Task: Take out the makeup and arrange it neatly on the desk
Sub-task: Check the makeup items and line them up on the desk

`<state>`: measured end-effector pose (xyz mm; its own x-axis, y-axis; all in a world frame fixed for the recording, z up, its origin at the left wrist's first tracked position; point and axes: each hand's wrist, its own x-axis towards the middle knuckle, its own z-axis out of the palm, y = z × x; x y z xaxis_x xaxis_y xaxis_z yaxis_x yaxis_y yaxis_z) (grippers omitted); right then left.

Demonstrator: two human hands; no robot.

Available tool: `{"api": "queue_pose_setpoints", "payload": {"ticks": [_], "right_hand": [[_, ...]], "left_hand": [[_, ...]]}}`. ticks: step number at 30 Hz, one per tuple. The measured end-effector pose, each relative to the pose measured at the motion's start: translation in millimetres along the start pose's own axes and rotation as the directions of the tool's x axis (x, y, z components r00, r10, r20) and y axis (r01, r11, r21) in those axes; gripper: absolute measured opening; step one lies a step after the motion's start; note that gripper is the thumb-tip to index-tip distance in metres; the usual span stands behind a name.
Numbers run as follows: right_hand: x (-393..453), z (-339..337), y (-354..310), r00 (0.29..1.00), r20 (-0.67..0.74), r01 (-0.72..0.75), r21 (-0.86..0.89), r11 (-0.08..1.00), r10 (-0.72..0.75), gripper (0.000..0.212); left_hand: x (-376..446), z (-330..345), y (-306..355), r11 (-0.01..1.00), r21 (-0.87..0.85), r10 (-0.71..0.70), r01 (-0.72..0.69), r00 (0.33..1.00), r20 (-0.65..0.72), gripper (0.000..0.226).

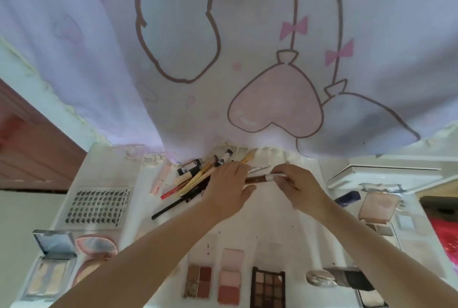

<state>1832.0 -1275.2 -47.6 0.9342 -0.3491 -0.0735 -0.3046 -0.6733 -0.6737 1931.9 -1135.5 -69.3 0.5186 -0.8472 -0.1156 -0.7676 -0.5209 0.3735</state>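
Note:
On the white desk a pile of brushes, pencils and tubes lies at the far middle, under the hem of a hanging cloth. My left hand rests over the right side of that pile, fingers spread and slightly bent. My right hand pinches a brown-handled brush with a white ferrule, lying across between the two hands. Along the near edge stand open palettes: a brown-red quad, a pink blush and a dark eyeshadow palette.
A lash tray, a blue open compact and a pink puff lie at the left. At the right are a pink compact, a navy case and a silver-black compact. The printed cloth hangs over the desk's back.

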Motion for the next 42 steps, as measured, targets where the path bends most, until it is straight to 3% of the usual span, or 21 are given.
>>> {"api": "queue_pose_setpoints", "payload": {"ticks": [4,7,9,10,12,15,18,22,25,27,30,33,35,38,42], "right_hand": [[-9,-14,-30,0.961,-0.155,-0.168,0.332,0.928,0.229,0.026],[-6,-19,-41,0.923,-0.187,-0.253,0.366,0.896,0.337,0.031],[-6,-24,-49,0.915,-0.187,-0.25,0.43,0.868,0.357,0.032],[-8,-27,-53,0.917,-0.185,-0.23,0.477,0.849,0.353,0.032],[-11,-32,-60,0.929,-0.218,-0.159,0.499,0.852,0.3,0.032],[-20,-36,-64,0.952,-0.266,-0.037,0.385,0.922,0.149,0.031],[-29,-49,-74,0.977,-0.209,0.027,0.278,0.96,0.033,0.03],[-29,-69,-86,0.993,-0.099,-0.021,0.362,0.932,0.061,0.023],[-23,-76,-89,0.992,-0.067,-0.1,0.153,0.983,0.111,0.038],[-22,-76,-91,0.99,-0.126,-0.057,0.051,0.997,0.063,0.04],[-25,-74,-93,0.96,-0.277,0.12,0.277,0.953,-0.041,0.029],[-23,-72,-91,0.961,-0.272,0.171,0.441,0.881,-0.05,0.032],[-22,-72,-95,0.976,-0.214,0.06,0.413,0.909,0.033,0.01],[-22,-72,-99,0.977,-0.211,0.027,0.17,0.985,0.01,0.036],[-26,-71,-95,0.963,-0.249,0.193,0.356,0.914,-0.106,0.034]], "left_hand": [[-2,-21,18,0.991,0.076,0.117,-0.106,0.981,-0.157,0.036],[-6,-35,19,0.979,0.144,0.175,-0.143,0.954,-0.242,0.031],[-9,-48,19,0.977,0.115,0.201,-0.182,0.961,-0.189,0.033],[-10,-53,18,0.966,0.185,0.222,-0.182,0.949,-0.226,0.033],[-10,-60,19,0.958,0.182,0.254,-0.223,0.951,-0.174,0.029],[-17,-72,20,0.953,-0.106,0.284,-0.285,0.958,-0.025,0.021],[-20,-85,19,0.927,-0.208,0.315,-0.311,0.949,-0.013,0.021],[-12,-108,15,0.928,-0.021,0.368,-0.371,0.926,-0.077,0.028],[-11,-118,13,0.895,0.071,0.445,-0.44,0.875,-0.189,0.031],[-11,-122,10,0.879,0.108,0.476,-0.464,0.845,-0.245,0.029],[-10,-126,6,0.863,0.155,0.504,-0.48,0.804,-0.316,0.026],[-13,-128,5,0.865,0.213,0.501,-0.453,0.784,-0.366,0.033],[-16,-129,6,0.85,0.242,0.526,-0.467,0.757,-0.387,0.035],[-18,-127,4,0.832,0.276,0.554,-0.481,0.728,-0.404,0.034],[-21,-126,1,0.853,0.243,0.522,-0.463,0.743,-0.418,0.035]]}}
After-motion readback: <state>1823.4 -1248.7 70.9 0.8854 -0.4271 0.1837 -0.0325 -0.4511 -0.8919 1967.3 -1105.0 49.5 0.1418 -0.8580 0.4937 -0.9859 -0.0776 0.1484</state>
